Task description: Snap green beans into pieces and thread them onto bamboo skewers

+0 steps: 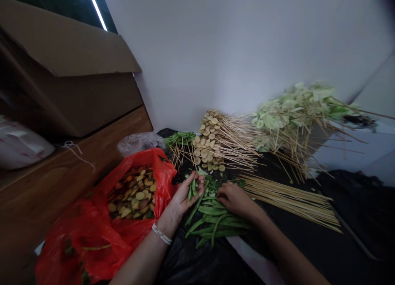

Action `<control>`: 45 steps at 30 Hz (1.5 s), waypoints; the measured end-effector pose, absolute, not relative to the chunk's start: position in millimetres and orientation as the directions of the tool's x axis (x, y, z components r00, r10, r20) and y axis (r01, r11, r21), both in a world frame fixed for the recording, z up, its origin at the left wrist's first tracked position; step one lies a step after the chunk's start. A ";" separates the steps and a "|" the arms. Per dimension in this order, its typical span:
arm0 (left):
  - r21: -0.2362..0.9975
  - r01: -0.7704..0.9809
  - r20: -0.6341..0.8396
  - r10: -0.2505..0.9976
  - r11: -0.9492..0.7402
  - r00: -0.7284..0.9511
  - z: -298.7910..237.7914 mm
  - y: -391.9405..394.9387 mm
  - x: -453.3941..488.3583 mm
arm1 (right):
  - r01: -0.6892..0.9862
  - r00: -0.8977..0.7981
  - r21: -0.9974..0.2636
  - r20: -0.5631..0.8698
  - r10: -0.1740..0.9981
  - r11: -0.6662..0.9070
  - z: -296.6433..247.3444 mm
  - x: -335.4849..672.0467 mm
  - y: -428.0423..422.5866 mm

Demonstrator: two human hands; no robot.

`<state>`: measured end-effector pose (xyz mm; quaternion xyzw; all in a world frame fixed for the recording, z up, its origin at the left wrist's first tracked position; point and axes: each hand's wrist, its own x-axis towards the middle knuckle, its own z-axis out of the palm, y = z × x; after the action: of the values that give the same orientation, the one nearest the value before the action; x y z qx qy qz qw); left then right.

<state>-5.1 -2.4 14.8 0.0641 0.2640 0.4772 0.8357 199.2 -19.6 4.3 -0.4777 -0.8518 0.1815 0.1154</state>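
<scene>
Bean pieces (194, 187) (left fingers (201, 188)): long axes roughly forward.

Green beans (212, 219) partly hidden beneath right hand (235, 197), cardboard box (86, 99) cropped by left edge

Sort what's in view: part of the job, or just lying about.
Seemingly in the job: green beans by the right hand, bean pieces in the left hand, bare skewers, loaded skewers.

Seemingly lying about: cardboard box, crumpled clear bag.
</scene>
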 end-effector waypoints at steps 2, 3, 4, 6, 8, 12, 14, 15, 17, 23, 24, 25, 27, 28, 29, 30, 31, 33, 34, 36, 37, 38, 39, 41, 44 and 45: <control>0.372 -0.757 -0.410 0.826 0.538 0.385 15.7 -3.1 -5.4 | 0.779 -0.527 -0.373 0.045 0.848 0.504 3.8 195.4 -22.3; 0.386 -0.753 -0.395 0.833 0.534 0.388 15.8 -3.3 -5.7 | 0.781 -0.530 -0.355 0.061 0.846 0.515 4.3 194.1 -23.3; 0.405 -0.749 -0.363 0.845 0.524 0.394 15.5 -3.3 -6.2 | 0.782 -0.526 -0.346 0.079 0.847 0.518 5.2 193.4 -24.0; 0.470 -0.740 -0.272 0.877 0.481 0.397 14.2 -2.8 -7.4 | 0.783 -0.499 -0.365 0.114 0.859 0.503 7.8 194.3 -24.3; 0.552 -0.722 -0.196 0.906 0.417 0.374 12.4 -1.8 -8.6 | 0.759 -0.472 -0.432 0.149 0.869 0.487 10.9 198.0 -22.8; 0.627 -0.676 -0.167 0.915 0.386 0.368 10.3 0.9 -9.3 | 0.637 -0.443 -0.611 0.210 0.872 0.470 17.4 207.6 -17.4; 0.643 -0.655 -0.180 0.910 0.396 0.374 9.5 1.8 -8.1 | 0.583 -0.408 -0.687 0.213 0.888 0.434 20.7 210.0 -15.5; 0.671 -0.635 -0.188 0.916 0.383 0.354 9.0 1.9 -7.1 | 0.558 -0.389 -0.720 0.211 0.896 0.412 22.2 210.4 -15.0; 0.765 -0.558 -0.197 0.942 0.322 0.274 7.6 1.3 -4.6 | 0.503 -0.359 -0.777 0.210 0.910 0.378 24.5 210.1 -14.8; 0.955 -0.242 -0.123 0.970 0.173 0.208 4.5 -5.9 0.0 | 0.449 -0.296 -0.812 0.259 0.919 0.374 28.1 209.3 -15.2; 0.966 -0.198 -0.124 0.971 0.166 0.207 4.4 -7.0 0.3 | 0.457 -0.293 -0.806 0.263 0.919 0.377 28.4 209.6 -15.3; 0.975 -0.160 -0.119 0.973 0.152 0.199 4.4 -7.8 0.6 | 0.466 -0.293 -0.799 0.265 0.918 0.380 28.3 209.7 -15.4; 0.991 -0.101 -0.075 0.982 0.093 0.176 4.3 -8.8 1.6 | 0.481 -0.307 -0.786 0.263 0.915 0.388 26.9 208.9 -15.8; 0.996 -0.070 -0.041 0.984 0.053 0.173 4.1 -9.1 2.4 | 0.487 -0.320 -0.779 0.262 0.911 0.395 25.5 207.8 -16.2; 0.999 -0.036 -0.003 0.985 0.009 0.175 4.0 -9.3 3.4 | 0.493 -0.335 -0.769 0.263 0.905 0.406 23.6 206.2 -16.7; 0.999 0.000 0.035 0.983 -0.036 0.182 3.8 -9.6 4.5 | 0.504 -0.353 -0.753 0.267 0.897 0.423 21.5 204.3 -17.3; 0.996 0.038 0.071 0.979 -0.080 0.190 3.6 -9.8 5.6 | 0.521 -0.377 -0.729 0.271 0.886 0.444 19.4 202.3 -17.9; 0.981 0.116 0.131 0.972 -0.155 0.196 3.3 -10.2 7.5 | 0.572 -0.423 -0.655 0.279 0.862 0.493 15.5 198.3 -19.1; 0.971 0.151 0.154 0.969 -0.185 0.194 3.2 -10.2 7.9 | 0.601 -0.440 -0.612 0.283 0.852 0.513 14.1 196.8 -19.6; 0.950 0.215 0.185 0.963 -0.226 0.196 3.1 -10.0 7.8 | 0.659 -0.451 -0.526 0.296 0.842 0.538 12.6 194.8 -20.4; 0.941 0.241 0.193 0.960 -0.239 0.201 3.1 -9.8 7.3 | 0.686 -0.449 -0.482 0.310 0.838 0.545 12.3 194.3 -20.6; 0.933 0.260 0.196 0.958 -0.248 0.208 3.0 -9.4 6.5 | 0.712 -0.445 -0.436 0.326 0.834 0.551 12.3 194.1 -20.8; 0.929 0.273 0.196 0.956 -0.252 0.218 2.9 -9.0 5.8 | 0.735 -0.445 -0.390 0.342 0.828 0.555 12.5 194.1 -21.0; 0.925 0.285 0.190 0.954 -0.253 0.231 2.8 -8.3 4.6 | 0.767 -0.448 -0.312 0.364 0.817 0.560 13.0 194.1 -21.5; 0.925 0.273 0.204 0.951 -0.265 0.231 2.6 -8.0 4.2 | 0.785 -0.463 -0.240 0.384 0.799 0.571 13.7 193.1 -22.7; 0.924 0.270 0.214 0.950 -0.272 0.226 2.6 -8.1 4.5 | 0.787 -0.470 -0.217 0.394 0.790 0.577 13.8 192.4 -23.2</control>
<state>4.5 -8.1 2.6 0.6737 0.4527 0.4269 0.3987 192.4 -23.2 13.8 -0.4597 -0.8574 0.0026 0.2313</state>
